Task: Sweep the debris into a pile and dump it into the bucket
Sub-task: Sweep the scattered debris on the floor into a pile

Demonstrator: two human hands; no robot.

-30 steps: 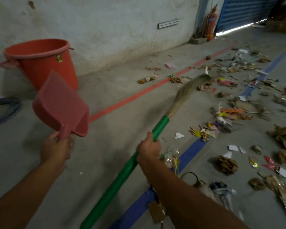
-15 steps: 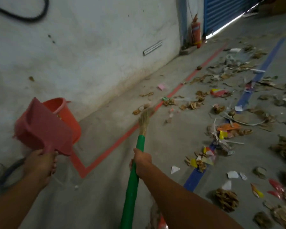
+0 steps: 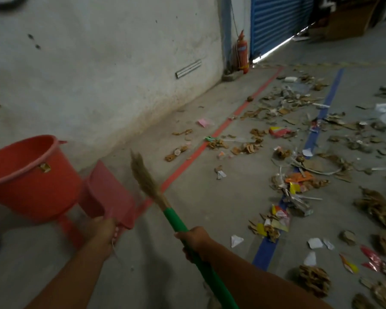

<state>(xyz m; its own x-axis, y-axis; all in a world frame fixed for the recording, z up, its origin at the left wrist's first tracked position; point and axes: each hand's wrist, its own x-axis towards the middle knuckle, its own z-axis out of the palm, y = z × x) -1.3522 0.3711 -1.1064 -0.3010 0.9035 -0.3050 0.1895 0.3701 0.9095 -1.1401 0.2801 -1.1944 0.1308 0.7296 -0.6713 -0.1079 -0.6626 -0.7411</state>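
My right hand (image 3: 193, 240) grips the green handle of a broom (image 3: 173, 220). Its straw head (image 3: 144, 176) points up and to the left, off the floor. My left hand (image 3: 99, 230) holds a red dustpan (image 3: 108, 194) by its handle, raised beside the orange-red bucket (image 3: 29, 175) at the left by the wall. Scattered debris (image 3: 292, 181) of paper, wrappers, cardboard and dry leaves covers the floor to the right, across the blue floor line (image 3: 314, 134).
A grey wall (image 3: 98, 74) runs along the left. A red floor line (image 3: 230, 123) leads to a red fire extinguisher (image 3: 242, 53) beside a blue shutter (image 3: 276, 21). Bare concrete lies between the red line and the debris.
The broom head swung from the right over the debris to the left and up. The dustpan moved right, near the broom, and the bucket shows more fully as my view shifted.
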